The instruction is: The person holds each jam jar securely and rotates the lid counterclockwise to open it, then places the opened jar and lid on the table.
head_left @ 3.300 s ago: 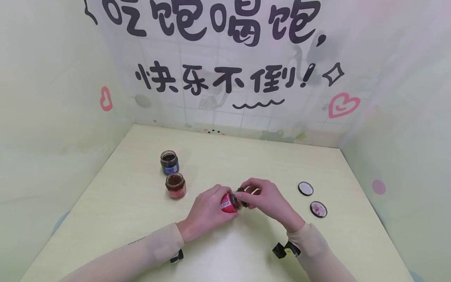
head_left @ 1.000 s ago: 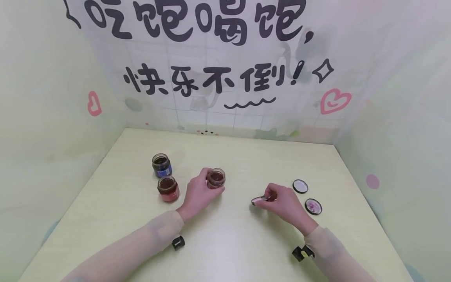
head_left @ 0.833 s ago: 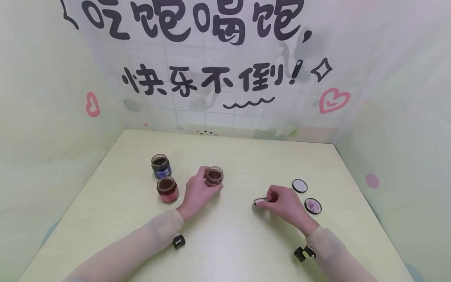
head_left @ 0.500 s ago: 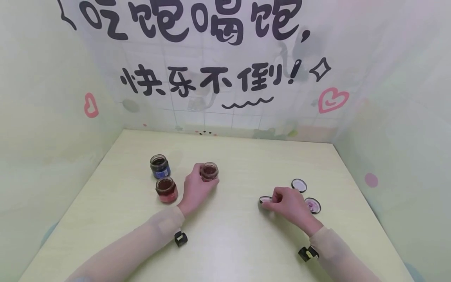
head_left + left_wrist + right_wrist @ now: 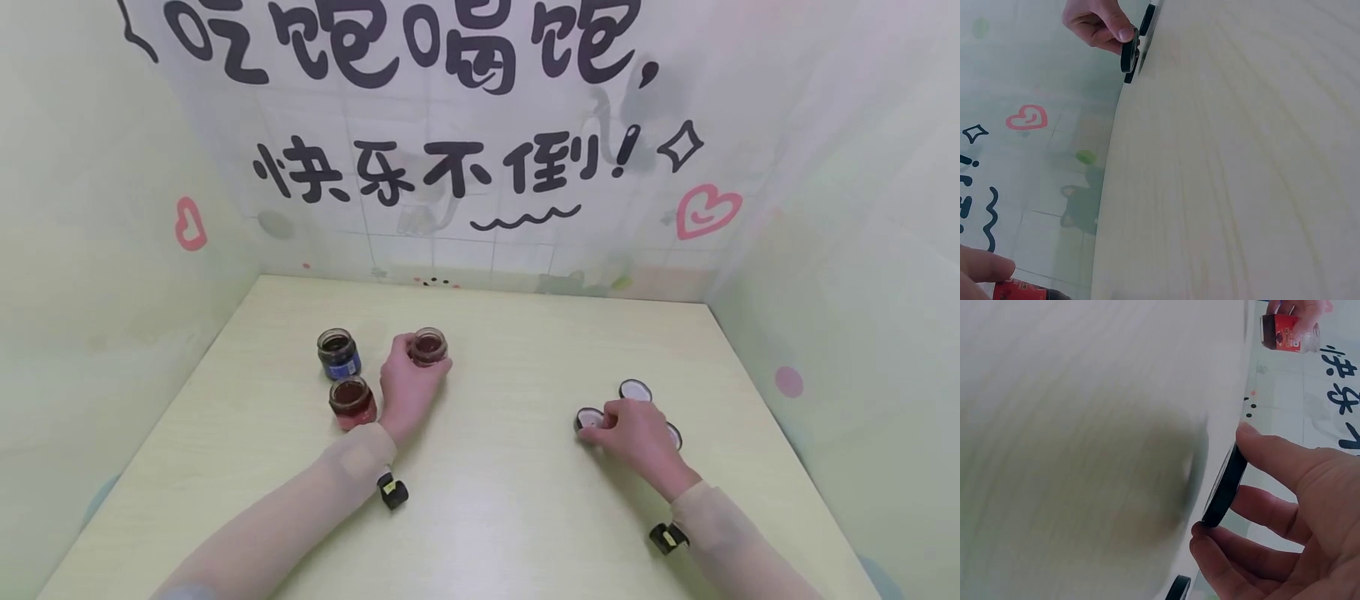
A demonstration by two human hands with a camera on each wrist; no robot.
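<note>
My left hand (image 5: 411, 387) grips a lidless glass jar (image 5: 429, 344) of dark red contents, held upright near the back of the table; its red label (image 5: 1287, 332) shows in the right wrist view. Whether its base touches the table I cannot tell. In my right hand (image 5: 641, 437) a round black-rimmed lid (image 5: 1225, 487) is pinched between thumb and fingers, tilted just above the table, its pale inside facing up. Two more lids lie beside that hand: a white one (image 5: 636, 389) behind it, and a stained one (image 5: 676, 436) partly hidden by it.
Two other lidless jars stand at the left, a blue-labelled one (image 5: 339, 354) behind a red-labelled one (image 5: 352, 403). My left forearm passes close to the red-labelled one. Printed walls (image 5: 480, 250) enclose the pale table (image 5: 480, 500) at the back and sides.
The lid came off the jar between my hands. My left hand has carried the jar back and left, turning it upright. My right hand has moved the lid right, towards the other lids.
</note>
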